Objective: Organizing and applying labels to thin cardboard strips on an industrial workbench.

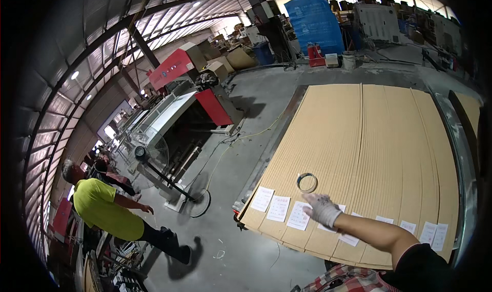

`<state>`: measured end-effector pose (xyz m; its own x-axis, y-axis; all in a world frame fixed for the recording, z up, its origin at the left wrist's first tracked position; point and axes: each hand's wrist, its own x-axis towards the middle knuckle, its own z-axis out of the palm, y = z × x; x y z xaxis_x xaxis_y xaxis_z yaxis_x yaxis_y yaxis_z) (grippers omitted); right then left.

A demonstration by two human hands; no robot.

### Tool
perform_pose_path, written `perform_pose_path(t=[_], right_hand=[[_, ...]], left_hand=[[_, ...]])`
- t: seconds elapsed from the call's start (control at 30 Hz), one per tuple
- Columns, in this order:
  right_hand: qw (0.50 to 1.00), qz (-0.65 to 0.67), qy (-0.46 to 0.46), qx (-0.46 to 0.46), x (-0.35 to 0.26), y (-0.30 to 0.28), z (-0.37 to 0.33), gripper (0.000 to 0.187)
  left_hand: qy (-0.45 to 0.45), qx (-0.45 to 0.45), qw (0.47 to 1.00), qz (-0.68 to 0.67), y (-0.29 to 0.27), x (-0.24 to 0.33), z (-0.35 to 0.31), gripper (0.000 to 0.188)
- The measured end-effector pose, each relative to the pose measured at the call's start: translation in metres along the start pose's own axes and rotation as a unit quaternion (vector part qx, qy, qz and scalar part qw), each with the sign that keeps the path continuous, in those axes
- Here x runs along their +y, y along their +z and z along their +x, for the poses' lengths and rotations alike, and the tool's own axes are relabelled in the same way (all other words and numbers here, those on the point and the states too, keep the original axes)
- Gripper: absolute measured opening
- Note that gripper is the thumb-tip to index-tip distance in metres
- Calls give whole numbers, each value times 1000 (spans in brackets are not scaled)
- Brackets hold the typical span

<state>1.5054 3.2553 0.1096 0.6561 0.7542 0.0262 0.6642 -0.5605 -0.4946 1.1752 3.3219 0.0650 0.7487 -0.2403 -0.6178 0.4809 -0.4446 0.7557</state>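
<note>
My right hand (324, 211), in a pale work glove, reaches from the lower right over the near edge of a wide stack of brown cardboard sheets (328, 133). Its fingers are apart, with nothing visible between them. Just beyond the fingertips a roll of tape (314, 183) lies flat on the cardboard. A printed white paper slip (298, 218) is beside the fingers. Several more slips lie in a row along the near edge, such as the leftmost slip (262, 199) and a right-hand slip (439, 237); my hand and forearm partly cover some. My left hand is out of view.
To the left, a person in a yellow shirt (107, 207) is on the grey floor. Beyond stand a floor fan (148, 153) and a red-and-white machine (212, 107). A yellow cable (256, 134) crosses the floor. A blue-wrapped stack (313, 23) stands at the back.
</note>
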Motion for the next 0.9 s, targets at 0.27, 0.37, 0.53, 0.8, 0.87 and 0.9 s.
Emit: perform_pose_path(t=[0.27,0.37,0.53,0.8,0.87,0.9], right_hand=[[979,106,161,70,30,31,131,64],[907,400,111,74,4,-5,100,58],[955,222,-8,196,-62,-23,41,53],[888,-46,225,398,-178,86,-49,43],[864,111,427,242,-223,92,-62,47],[849,143,474,183,-249,91,-77,50]], left_hand=[[71,170,938,-292,-196,44,5,49],[181,289,892,-296,-271,88,55,60],[257,70,938,-221,-326,146,136,59],[388,-158,906,65,-288,85,110,25],[357,-237,899,94,-286,68,101,26],[349,-292,888,66,-277,65,79,27]])
